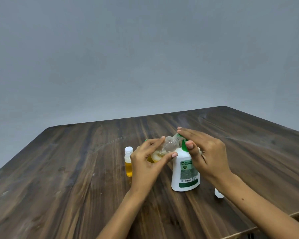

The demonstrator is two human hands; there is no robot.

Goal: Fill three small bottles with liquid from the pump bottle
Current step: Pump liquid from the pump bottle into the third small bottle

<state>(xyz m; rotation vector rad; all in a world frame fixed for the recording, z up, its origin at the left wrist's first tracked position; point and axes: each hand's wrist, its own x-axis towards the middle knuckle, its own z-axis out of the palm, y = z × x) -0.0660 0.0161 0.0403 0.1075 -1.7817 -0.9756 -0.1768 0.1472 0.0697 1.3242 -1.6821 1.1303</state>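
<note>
Currently, a tilted small clear bottle is pinched by the left hand, its mouth held at the green nozzle of the white pump bottle. The pump head is pressed by the straight-fingered right hand. A capped, filled bottle is stood on the wooden table, left of both.

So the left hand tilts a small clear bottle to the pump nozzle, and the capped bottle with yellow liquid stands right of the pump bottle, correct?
Not quite. In the head view the capped bottle stands left of the pump bottle, beyond the left hand. The rest holds: that hand tilts the small clear bottle to the nozzle.
</note>
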